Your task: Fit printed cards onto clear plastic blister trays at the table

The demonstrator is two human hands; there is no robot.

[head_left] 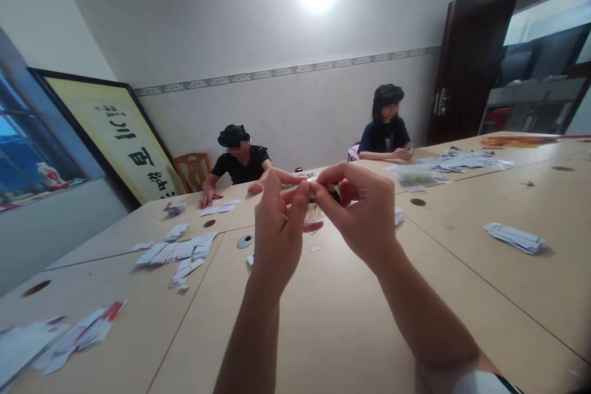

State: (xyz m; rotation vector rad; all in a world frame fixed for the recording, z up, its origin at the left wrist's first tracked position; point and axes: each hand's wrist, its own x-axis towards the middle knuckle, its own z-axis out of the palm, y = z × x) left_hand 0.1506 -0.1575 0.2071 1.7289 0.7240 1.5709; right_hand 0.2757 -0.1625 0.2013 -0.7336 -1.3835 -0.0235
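My left hand (277, 228) and my right hand (364, 212) are raised together over the beige table (332, 320), fingertips meeting. Between them they pinch a small dark item with a clear plastic sleeve (314, 212) hanging below it; most of it is hidden by the fingers. A tiny white label (315, 248) lies on the table just under my hands.
Scattered white packets (180, 252) lie to the left, more at the near left (69, 338), a stack (514, 237) at right. Two other people (240, 163) (386, 129) sit at the far side with paper piles (457, 163). Cable holes (418, 202) dot the table.
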